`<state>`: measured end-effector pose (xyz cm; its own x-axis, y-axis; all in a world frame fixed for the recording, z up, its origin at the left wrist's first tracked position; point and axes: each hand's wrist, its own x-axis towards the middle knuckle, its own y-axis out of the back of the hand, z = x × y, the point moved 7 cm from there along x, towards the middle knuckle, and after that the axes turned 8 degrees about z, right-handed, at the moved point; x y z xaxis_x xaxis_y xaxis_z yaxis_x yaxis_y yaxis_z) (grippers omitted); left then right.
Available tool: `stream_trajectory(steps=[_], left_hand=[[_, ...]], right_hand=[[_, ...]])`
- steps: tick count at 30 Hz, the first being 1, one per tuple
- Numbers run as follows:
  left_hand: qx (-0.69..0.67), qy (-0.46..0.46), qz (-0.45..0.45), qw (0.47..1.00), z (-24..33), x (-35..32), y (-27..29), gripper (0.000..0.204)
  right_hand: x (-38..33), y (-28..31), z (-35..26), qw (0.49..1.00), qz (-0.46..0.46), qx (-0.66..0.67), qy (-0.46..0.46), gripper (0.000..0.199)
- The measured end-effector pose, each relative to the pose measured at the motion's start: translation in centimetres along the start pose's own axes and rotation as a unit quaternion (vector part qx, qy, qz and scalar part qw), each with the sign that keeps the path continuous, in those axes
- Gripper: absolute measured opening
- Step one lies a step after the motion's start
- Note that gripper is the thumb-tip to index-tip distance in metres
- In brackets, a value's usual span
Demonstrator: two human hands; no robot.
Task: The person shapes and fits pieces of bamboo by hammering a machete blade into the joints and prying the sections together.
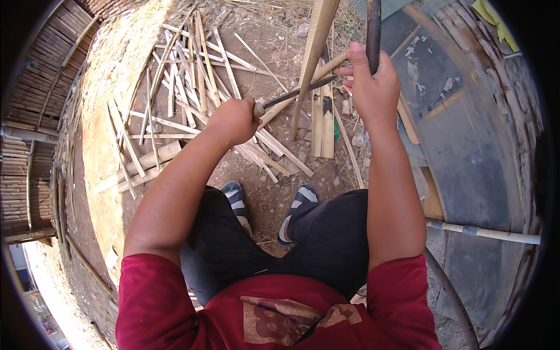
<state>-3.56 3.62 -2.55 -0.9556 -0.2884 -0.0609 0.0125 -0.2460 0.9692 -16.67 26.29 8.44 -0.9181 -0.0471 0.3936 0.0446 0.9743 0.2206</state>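
Bamboo strip (315, 52) (top cut off) meets knife (297, 92); right hand (373, 87) grips rod (373, 29).

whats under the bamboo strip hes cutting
Under the upright bamboo strip lie flat split bamboo slats on bare dirt. The knife in the left hand crosses it. Its lower end is hard to make out among them.

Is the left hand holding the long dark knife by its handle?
Yes, the left hand grips the handle of the long dark knife, whose blade meets the pale bamboo strip.
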Motion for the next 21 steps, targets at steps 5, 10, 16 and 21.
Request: stream_trajectory(steps=[5, 10, 16, 21], left_hand=[[-0.023, 0.0, 0.013, 1.0, -0.6, 0.6, 0.4, 0.037], [-0.01, -0.006, 0.024, 1.0, -0.2, 0.7, -0.2, 0.033], [0.012, 0.028, -0.009, 1.0, 0.8, 0.7, -0.4, 0.03], [0.004, 0.025, 0.004, 1.0, 0.3, 1.7, -1.3, 0.029]], right_hand=[[-2.6, 4.8, 2.5, 0.989, -0.038, -0.143, -0.028, 0.045], [-6.1, 2.3, 10.6, 0.934, -0.173, -0.307, -0.057, 0.042], [-4.9, 3.5, 5.9, 0.984, -0.066, -0.165, 0.013, 0.036], [-6.3, 4.0, 12.1, 0.939, -0.172, -0.293, -0.051, 0.035]])
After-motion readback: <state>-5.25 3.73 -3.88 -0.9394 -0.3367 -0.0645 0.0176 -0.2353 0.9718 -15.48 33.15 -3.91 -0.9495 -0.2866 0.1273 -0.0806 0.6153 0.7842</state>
